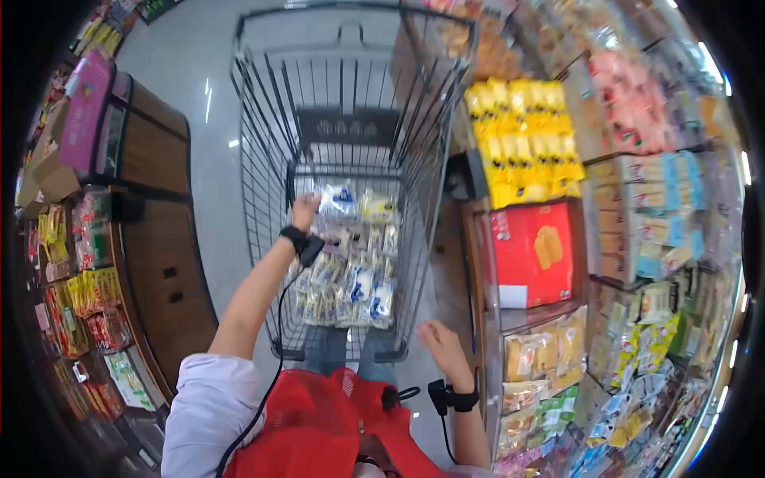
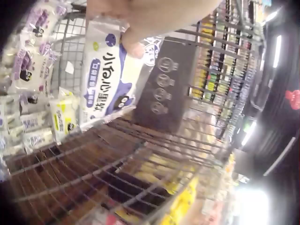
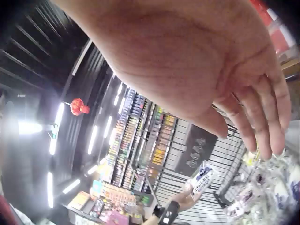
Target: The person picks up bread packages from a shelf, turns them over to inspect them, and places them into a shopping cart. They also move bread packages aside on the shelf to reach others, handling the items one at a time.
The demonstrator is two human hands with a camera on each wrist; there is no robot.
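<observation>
My left hand point(image 1: 306, 211) grips a white, blue-purple printed snack packet point(image 1: 338, 201) by one end inside the shopping cart. In the left wrist view the thumb presses on the front of this packet point(image 2: 105, 70), near its upper edge. Below it in the cart lie several similar small packets point(image 1: 358, 283), and a yellow-and-white packet point(image 1: 378, 205) is just right of the held one. My right hand point(image 1: 446, 348) is off the cart's near right side, holding nothing; the right wrist view shows its palm point(image 3: 187, 61) with the fingers extended, slightly bent.
The wire cart has a dark panel point(image 1: 347, 126) at its far end. On the right stands a shelf with yellow packets point(image 1: 526, 143), a red box point(image 1: 532, 255) and bagged snacks point(image 1: 546, 354). A wooden display case point(image 1: 163, 239) stands to the left, beyond the grey floor point(image 1: 211, 159).
</observation>
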